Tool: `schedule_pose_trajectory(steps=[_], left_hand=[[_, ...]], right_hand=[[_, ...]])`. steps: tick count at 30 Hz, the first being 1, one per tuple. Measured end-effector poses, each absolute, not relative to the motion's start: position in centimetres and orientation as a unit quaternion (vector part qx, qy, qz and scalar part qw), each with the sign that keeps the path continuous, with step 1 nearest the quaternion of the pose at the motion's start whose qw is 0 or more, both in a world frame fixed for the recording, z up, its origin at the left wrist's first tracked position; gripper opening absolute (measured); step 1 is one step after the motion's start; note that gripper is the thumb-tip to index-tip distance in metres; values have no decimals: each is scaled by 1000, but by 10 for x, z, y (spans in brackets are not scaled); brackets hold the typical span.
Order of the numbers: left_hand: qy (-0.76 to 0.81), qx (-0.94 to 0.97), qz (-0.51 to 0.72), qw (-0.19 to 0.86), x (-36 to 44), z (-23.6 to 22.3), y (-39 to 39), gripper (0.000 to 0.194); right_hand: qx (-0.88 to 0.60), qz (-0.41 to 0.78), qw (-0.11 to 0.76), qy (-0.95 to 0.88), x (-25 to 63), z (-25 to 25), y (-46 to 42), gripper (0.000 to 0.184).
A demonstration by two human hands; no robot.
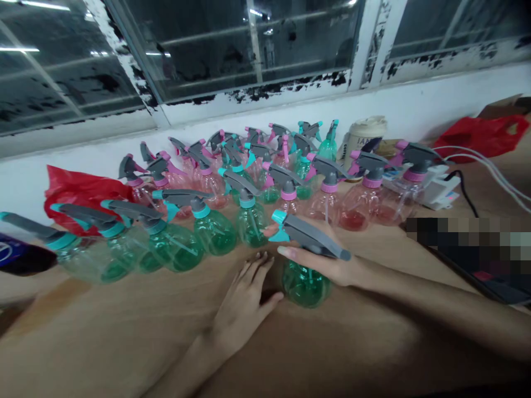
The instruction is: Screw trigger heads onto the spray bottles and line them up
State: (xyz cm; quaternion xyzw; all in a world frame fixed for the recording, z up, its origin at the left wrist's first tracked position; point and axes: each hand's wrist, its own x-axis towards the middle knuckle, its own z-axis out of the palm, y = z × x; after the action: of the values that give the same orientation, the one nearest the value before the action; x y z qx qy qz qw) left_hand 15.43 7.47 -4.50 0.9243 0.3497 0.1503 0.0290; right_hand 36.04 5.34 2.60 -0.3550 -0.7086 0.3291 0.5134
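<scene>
A green spray bottle with a grey and teal trigger head stands on the wooden table in front of me. My right hand is wrapped round its neck just below the head, the thumb on the near side. Left of that bottle, my left hand rests on the tabletop with its fingers stretched out, apart from any bottle. Just beyond my hands, a row of green spray bottles runs to the left, and pink spray bottles continue it to the right.
More pink and green bottles crowd behind the row, below the window. Red plastic bags lie at left and far right. A paper cup, a white power strip with cables and a dark device are on the right; a dark bottle lies far left.
</scene>
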Motion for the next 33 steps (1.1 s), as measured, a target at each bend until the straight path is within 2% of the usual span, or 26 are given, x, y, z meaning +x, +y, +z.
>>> schedule_pose_trajectory(steps=[4, 8, 16, 20, 23, 26, 28, 30, 33], left_hand=[[365, 909, 158, 120, 154, -31, 72, 76], [369, 896, 187, 163, 163, -12, 55, 90], [382, 872, 281, 117, 158, 14, 22, 80], [398, 857, 319, 72, 125, 22, 7, 64], [400, 859, 313, 60, 91, 25, -8, 53], [442, 832, 330, 66, 52, 22, -22, 66], [477, 807, 344, 59, 23, 17, -30, 71], [510, 789, 340, 52, -6, 10, -37, 69], [544, 758, 358, 34, -45, 2, -42, 66]], right_hand=[[-374, 329, 515, -697, 361, 23, 51, 30], [-391, 320, 526, -684, 358, 22, 49, 30], [-348, 303, 531, -711, 316, 57, 28, 26], [-294, 296, 484, -769, 284, 76, 27, 26], [-228, 273, 408, -841, 261, 84, 30, 45], [-218, 271, 321, -881, 244, 87, 34, 86], [-225, 292, 276, -888, 235, 89, 40, 105], [-216, 308, 255, -891, 224, 95, 48, 109], [-197, 308, 269, -891, 202, 114, 65, 92]])
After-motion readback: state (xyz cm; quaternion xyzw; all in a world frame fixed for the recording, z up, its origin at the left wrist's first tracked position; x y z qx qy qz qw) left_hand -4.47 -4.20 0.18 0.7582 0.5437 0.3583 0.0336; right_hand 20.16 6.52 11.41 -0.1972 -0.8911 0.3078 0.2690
